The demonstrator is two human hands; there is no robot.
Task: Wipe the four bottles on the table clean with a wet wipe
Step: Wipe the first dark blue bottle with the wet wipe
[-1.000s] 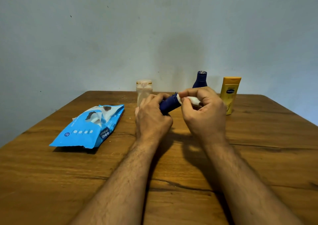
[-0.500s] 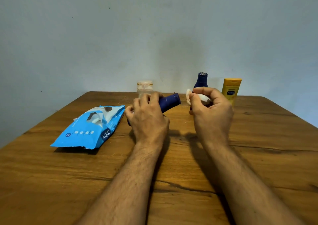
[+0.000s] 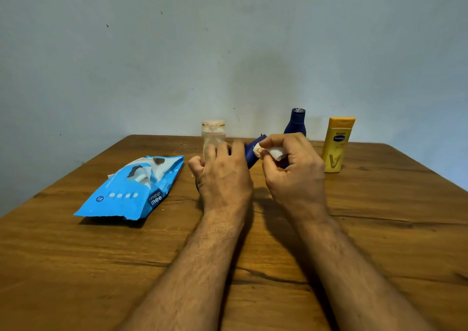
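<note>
Left hand [image 3: 222,176] is wrapped around a small dark blue bottle [image 3: 253,153], fingers curled over it so only the far end pokes out on the right, tilted up a bit off the wooden surface [image 3: 379,229]. Right hand [image 3: 295,172] is right beside it, pinching a scrunched-up white wipe [image 3: 272,152] between thumb and fingers, and the wipe sits right up against the exposed end of that bottle. Can't really tell if it's pressed on or just touching.

Other three bottles are standing upright toward the far edge. Clear bottle [image 3: 213,134] with a pale cap is just behind the left hand, partly hidden by the fingers. Second dark blue bottle [image 3: 295,123] stands behind the right hand, lower half blocked from view. Yellow bottle [image 3: 336,144] is off to the right of that one, close by and fully visible.

Over on the left there's a light blue wipe pack [image 3: 134,191] lying flat, well apart from the bottles, flap open with a white wipe sticking out of the opening. Both forearms come in from the near edge.
</note>
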